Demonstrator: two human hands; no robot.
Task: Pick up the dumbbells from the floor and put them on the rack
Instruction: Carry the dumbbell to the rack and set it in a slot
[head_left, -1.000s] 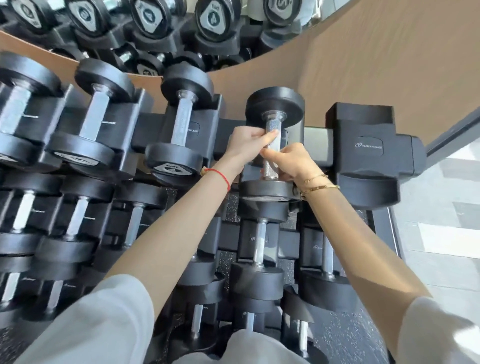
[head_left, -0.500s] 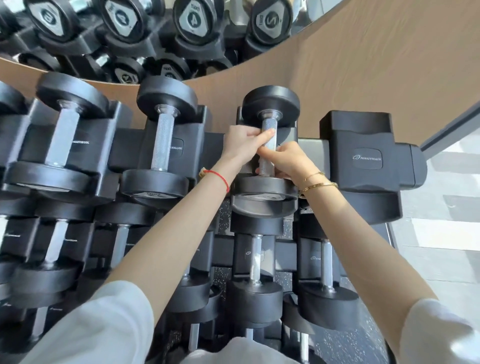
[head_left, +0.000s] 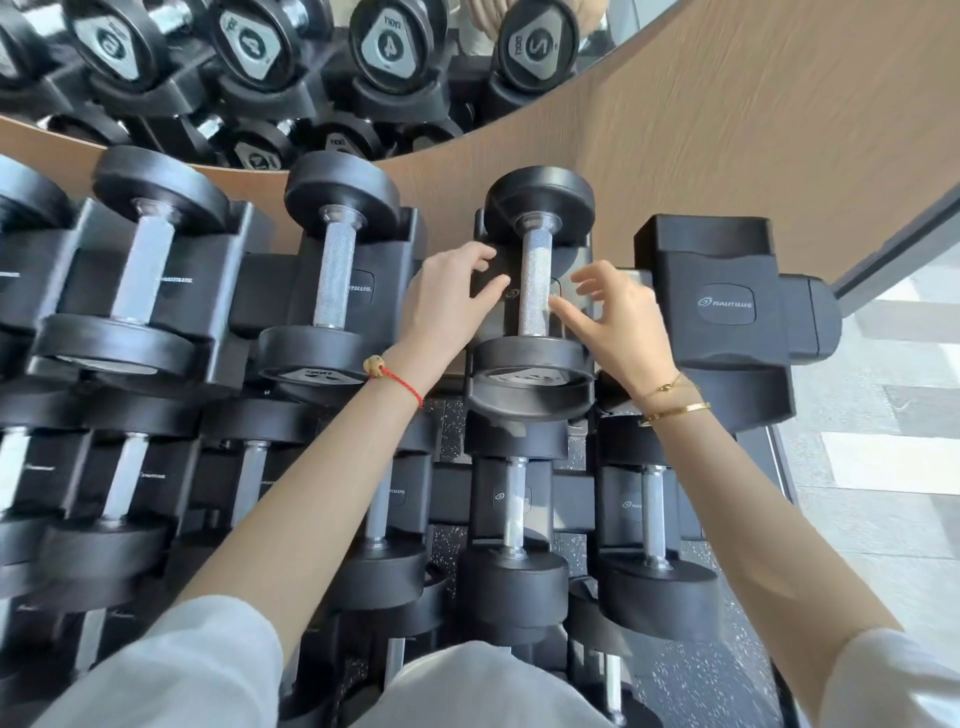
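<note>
I see spread fingers (head_left: 493, 288) of both hands, which gripped its handle a moment ago, now flanking the black rubber-headed, steel-handled dumbbell (head_left: 535, 283), seated on the black rack's (head_left: 727, 301) top tier: released, this one looks done.

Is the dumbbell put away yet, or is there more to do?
This one looks put away: the dumbbell sits in a top-row cradle of the rack. Nothing is in hand: the left hand and right hand are open on either side of its handle, not gripping it. To its right, the end cradle has no dumbbell in it. The view doesn't show whether more dumbbells wait on the floor.
</note>
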